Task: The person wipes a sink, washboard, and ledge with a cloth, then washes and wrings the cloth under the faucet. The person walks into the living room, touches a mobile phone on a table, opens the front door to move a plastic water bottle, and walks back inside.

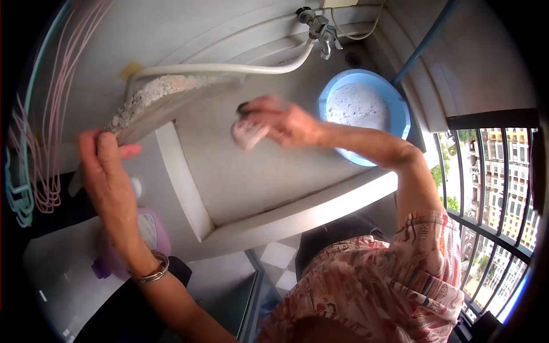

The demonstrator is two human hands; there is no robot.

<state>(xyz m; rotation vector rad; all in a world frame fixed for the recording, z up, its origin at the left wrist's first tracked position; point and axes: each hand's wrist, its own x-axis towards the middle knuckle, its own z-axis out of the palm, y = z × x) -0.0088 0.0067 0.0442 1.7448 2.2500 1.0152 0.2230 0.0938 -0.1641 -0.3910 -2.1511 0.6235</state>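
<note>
My left hand (pixel 106 166) is closed on the near left corner of a stone slab (pixel 151 97). The slab has a rough, broken edge and stands tilted up at the left side of the grey sink (pixel 229 183). Over the middle of the sink, my right hand (pixel 289 123) is closed around a pale pinkish item with a dark part (pixel 247 134). Motion blur hides its exact kind. Right of that hand, a light blue basin (pixel 337 86) holds foamy, sudsy water, and my right forearm passes over its near side.
A metal tap (pixel 326 37) with a white hose (pixel 229 70) is at the back wall. Pink and teal hangers (pixel 48 183) hang at left. A pink bottle with a purple cap (pixel 154 228) stands below my left wrist. A barred window (pixel 486 188) is at right.
</note>
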